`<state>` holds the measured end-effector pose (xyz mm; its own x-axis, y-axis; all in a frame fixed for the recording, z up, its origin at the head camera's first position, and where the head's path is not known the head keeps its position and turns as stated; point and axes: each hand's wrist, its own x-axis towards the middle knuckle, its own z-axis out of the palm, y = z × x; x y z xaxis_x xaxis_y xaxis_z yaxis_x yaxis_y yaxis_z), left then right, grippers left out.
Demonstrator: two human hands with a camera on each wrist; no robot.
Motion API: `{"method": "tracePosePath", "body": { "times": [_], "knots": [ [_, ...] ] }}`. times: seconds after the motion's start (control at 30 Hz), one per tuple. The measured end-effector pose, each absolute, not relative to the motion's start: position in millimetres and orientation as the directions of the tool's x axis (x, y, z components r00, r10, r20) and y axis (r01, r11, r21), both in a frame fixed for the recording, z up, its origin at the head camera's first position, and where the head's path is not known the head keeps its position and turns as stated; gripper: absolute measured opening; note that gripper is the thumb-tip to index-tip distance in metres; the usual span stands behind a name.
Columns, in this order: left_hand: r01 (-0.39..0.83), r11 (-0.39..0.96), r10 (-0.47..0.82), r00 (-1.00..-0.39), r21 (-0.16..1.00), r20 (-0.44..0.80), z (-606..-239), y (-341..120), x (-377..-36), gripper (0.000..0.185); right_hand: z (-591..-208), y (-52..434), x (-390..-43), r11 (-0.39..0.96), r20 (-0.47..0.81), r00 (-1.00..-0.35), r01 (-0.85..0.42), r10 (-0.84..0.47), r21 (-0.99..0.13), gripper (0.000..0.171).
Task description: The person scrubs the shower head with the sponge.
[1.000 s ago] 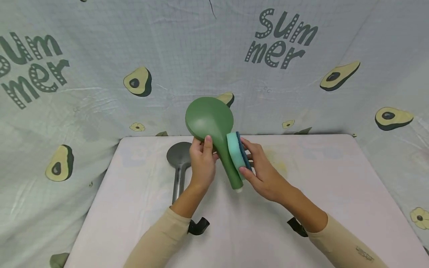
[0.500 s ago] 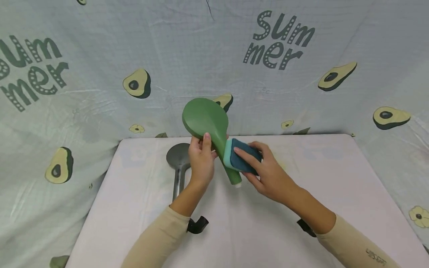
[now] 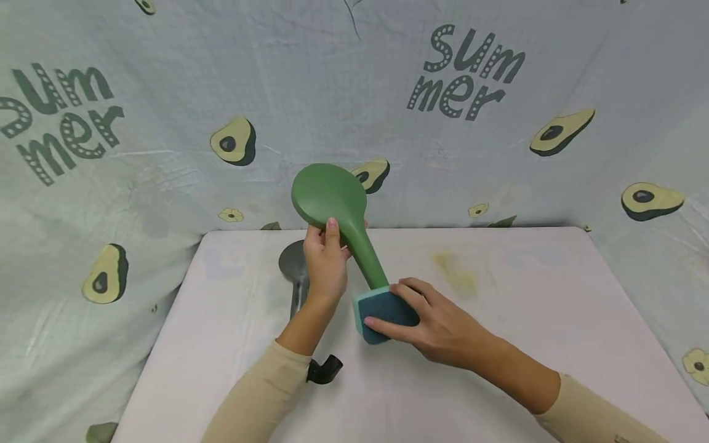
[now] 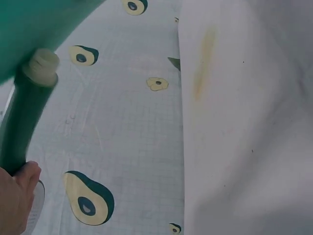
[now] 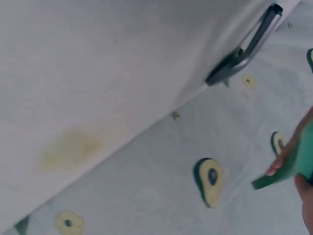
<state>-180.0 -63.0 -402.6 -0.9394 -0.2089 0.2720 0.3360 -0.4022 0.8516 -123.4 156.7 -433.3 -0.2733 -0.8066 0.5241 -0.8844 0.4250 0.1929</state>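
Over the table, my left hand (image 3: 325, 264) grips a green shower head (image 3: 329, 194) by its neck, thumb on the smooth back. Its round head points up and away, and the handle slants down to the right. My right hand (image 3: 437, 320) holds a two-layer sponge (image 3: 388, 314), dark blue on the outside and mint green beneath. The sponge covers the lower end of the handle in the head view. From the left wrist, the handle's white threaded end (image 4: 43, 67) shows beside the sponge (image 4: 39, 29). Part of the shower head (image 5: 274, 178) appears at the right wrist view's edge.
A grey shower head (image 3: 293, 261) lies on the white-covered table (image 3: 498, 344), partly behind my left arm. A black piece (image 3: 325, 369) sits beside the left forearm. A yellowish stain (image 3: 455, 271) marks the cover. Behind hangs an avocado-print cloth (image 3: 310, 80).
The sponge has slid down the handle from its middle to its lower end, turning its blue side toward me. The shower head has shifted slightly left in the left hand.
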Motion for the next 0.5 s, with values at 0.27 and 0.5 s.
{"method": "tracePosePath", "body": {
  "times": [0.27,0.5],
  "knots": [
    [0.299,-0.508,-0.179,-0.954,0.808,0.241,-399.2,-60.3,-177.2,0.042,-454.5,175.6,-129.7,0.384,0.624,-0.417,-0.902,-0.660,-0.196,0.048],
    [0.298,-0.482,-0.197,-0.953,0.824,0.229,-401.5,-62.9,-178.6,0.040,-444.6,159.9,-130.1,0.427,0.614,-0.278,-0.898,-0.739,0.108,0.037]
  ]
}}
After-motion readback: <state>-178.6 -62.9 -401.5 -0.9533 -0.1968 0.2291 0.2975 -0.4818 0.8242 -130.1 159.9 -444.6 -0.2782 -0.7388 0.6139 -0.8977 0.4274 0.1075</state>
